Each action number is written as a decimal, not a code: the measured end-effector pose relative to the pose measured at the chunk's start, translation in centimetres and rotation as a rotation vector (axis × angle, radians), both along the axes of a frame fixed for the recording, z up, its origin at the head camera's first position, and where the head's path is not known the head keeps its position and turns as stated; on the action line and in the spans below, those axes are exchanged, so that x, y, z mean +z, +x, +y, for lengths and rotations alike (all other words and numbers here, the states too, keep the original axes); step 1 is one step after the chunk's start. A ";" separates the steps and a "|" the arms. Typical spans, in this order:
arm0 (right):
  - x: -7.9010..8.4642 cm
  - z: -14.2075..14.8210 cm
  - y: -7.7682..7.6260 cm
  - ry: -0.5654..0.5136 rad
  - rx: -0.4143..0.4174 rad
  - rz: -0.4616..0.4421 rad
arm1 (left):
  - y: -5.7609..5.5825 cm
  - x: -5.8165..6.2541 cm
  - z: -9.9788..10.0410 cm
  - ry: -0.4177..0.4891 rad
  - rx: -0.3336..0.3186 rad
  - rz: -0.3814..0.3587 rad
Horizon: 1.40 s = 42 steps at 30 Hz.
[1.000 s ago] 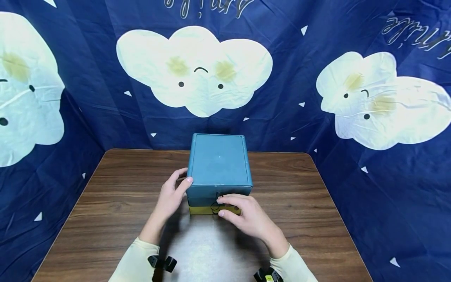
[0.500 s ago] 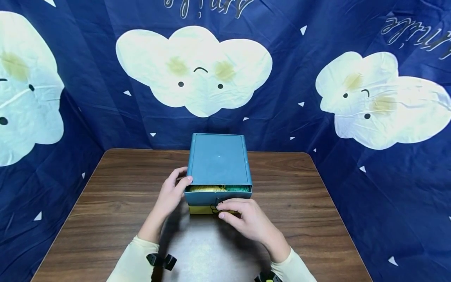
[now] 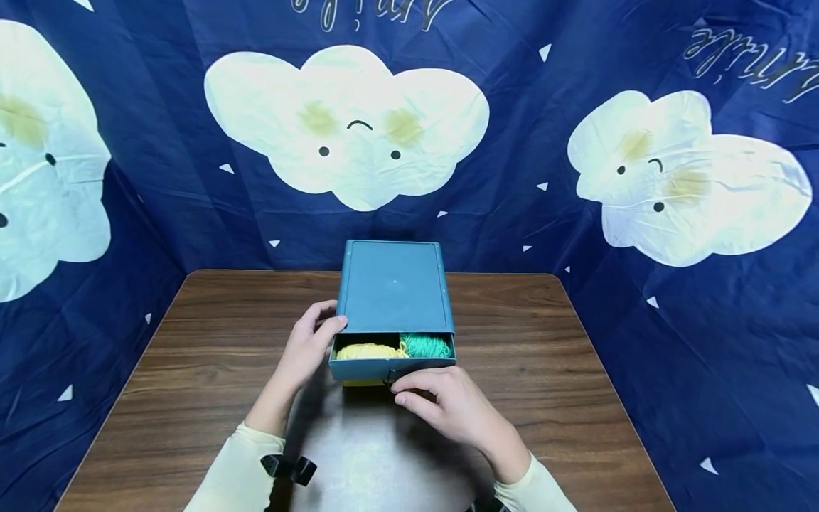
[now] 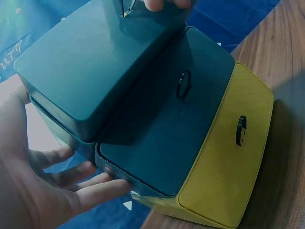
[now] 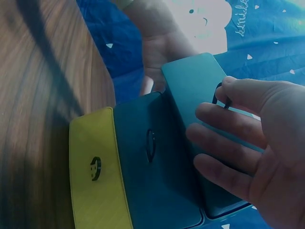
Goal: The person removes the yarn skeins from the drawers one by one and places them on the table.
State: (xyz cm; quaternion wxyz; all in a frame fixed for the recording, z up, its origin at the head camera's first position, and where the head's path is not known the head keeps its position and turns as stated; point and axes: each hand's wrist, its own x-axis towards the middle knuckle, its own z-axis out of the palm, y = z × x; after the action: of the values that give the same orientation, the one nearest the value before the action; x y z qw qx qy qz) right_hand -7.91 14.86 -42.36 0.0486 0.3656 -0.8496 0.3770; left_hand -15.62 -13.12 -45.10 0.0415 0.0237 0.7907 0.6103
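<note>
A small teal drawer cabinet [image 3: 395, 284] stands on the table, its top drawer [image 3: 361, 369] pulled partway out. Inside lie yellow yarn [image 3: 367, 351] on the left and green yarn [image 3: 427, 345] on the right. My right hand [image 3: 451, 402] pinches the top drawer's black ring pull [image 5: 215, 95] between thumb and forefinger; the other fingers extend before the drawer front. With its thumb on the top left edge and fingers along the side, my left hand [image 3: 303, 352] rests against the cabinet. Below are a shut teal middle drawer [image 4: 157, 129] and a shut yellow bottom drawer [image 4: 214, 157].
The wooden table [image 3: 237, 341] runs out to both sides and in front of the cabinet. Behind it hangs a dark blue cloth [image 3: 512, 142] printed with white clouds, also along both sides. Black ring pulls stick out from the two lower drawers.
The top drawer, fully in a second ago, has slid out toward me, showing the yellow and green yarn. My right hand has come nearer with the pull; my left hand keeps its place on the cabinet.
</note>
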 end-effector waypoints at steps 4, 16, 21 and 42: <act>0.2 0.0 0.3 -0.005 0.017 0.045 | -0.2 0.3 0.1 -0.013 0.016 -0.022; 0.7 0.1 1.8 0.030 0.031 0.012 | -0.8 1.0 0.6 0.061 0.087 -0.093; 0.7 0.0 2.3 0.039 0.034 0.008 | -1.0 1.1 0.8 0.072 0.093 -0.079; 0.4 0.4 3.6 0.058 0.082 -0.003 | -2.2 1.1 1.3 0.082 0.045 -0.004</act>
State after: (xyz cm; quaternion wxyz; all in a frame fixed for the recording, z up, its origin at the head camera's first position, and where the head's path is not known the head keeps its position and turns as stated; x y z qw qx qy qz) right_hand -4.33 15.25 -41.98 0.0214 0.4008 -0.8446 0.3543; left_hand -17.82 -11.83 -43.96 0.0283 0.0064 0.7654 0.6429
